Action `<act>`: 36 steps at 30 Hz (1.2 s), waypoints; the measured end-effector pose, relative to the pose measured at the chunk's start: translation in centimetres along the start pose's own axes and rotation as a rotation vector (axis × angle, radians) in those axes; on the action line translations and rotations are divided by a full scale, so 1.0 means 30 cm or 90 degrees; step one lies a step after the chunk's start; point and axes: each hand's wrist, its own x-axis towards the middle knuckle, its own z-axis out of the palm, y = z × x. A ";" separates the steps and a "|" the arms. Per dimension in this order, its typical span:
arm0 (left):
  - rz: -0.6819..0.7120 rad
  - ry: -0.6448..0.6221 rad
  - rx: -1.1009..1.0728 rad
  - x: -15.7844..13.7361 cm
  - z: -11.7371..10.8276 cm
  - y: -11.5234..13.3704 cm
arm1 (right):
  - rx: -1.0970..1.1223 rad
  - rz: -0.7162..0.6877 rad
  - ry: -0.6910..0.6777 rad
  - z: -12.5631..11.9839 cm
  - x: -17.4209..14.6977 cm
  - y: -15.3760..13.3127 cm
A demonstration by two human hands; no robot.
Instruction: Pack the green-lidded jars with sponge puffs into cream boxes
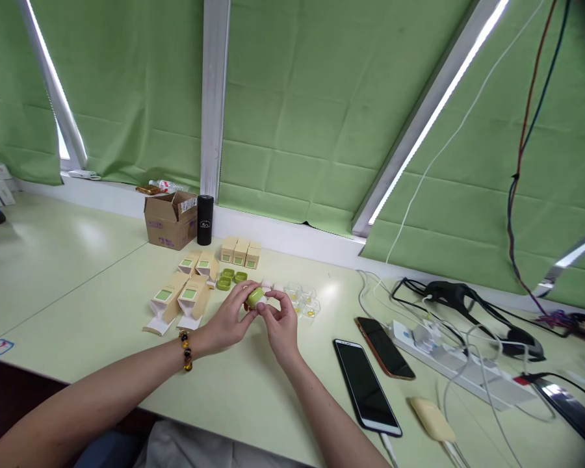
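Observation:
Both my hands meet above the pale green table point(78, 260), gripping one small green round case point(255, 297). My left hand point(227, 320), with a bead bracelet on its wrist, holds the case from the left. My right hand point(280, 325) pinches it from the right. Just behind the hands lie two more green cases point(230, 278) and several clear plastic trays point(305, 302). Open tan cartons point(178, 300) lie flat to the left, and three shut tan boxes point(240, 252) stand in a row behind.
A cardboard box point(170, 220) and a black cylinder point(205, 220) stand near the window sill. Two phones point(365, 383) point(384, 346), a power strip point(448, 364) with tangled cables, a yellow pad point(433, 419) and a black headset point(468, 302) are to the right.

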 end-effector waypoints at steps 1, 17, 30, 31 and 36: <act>0.008 -0.010 0.011 -0.001 -0.002 -0.001 | -0.001 0.001 -0.001 0.001 -0.002 -0.001; -0.131 0.061 -0.219 0.023 0.013 -0.045 | -0.281 -0.222 -0.016 -0.029 -0.017 -0.011; -0.172 -0.044 -0.349 0.034 0.017 -0.046 | -0.604 -0.468 -0.039 -0.086 0.006 0.056; -0.168 -0.042 -0.346 0.035 0.013 -0.042 | -0.607 -0.472 -0.045 -0.088 0.008 0.061; -0.138 -0.036 -0.289 0.042 0.010 -0.017 | -0.648 -0.512 -0.069 -0.095 0.014 0.069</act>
